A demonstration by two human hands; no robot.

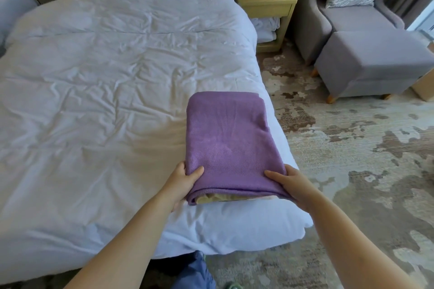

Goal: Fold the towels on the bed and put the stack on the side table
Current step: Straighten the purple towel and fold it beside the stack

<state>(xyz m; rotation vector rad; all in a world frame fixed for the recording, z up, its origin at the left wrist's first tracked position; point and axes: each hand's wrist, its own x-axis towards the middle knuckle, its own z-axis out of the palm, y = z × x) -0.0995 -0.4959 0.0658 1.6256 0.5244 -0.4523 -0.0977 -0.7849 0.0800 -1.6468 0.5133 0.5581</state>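
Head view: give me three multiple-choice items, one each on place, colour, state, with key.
1. Where is the folded purple woven towel? A. wooden side table B. near right edge of the white bed C. grey footstool
2. Colour of the cloth layer showing under it? A. pale yellow B. blue C. black
3. The left hand and right hand: A. hang free B. press flat on the bed C. grip the towel's near corners
B: the duvet lies beneath it. A: yellow peeks from the near fold. C: thumbs lie on top at both corners.
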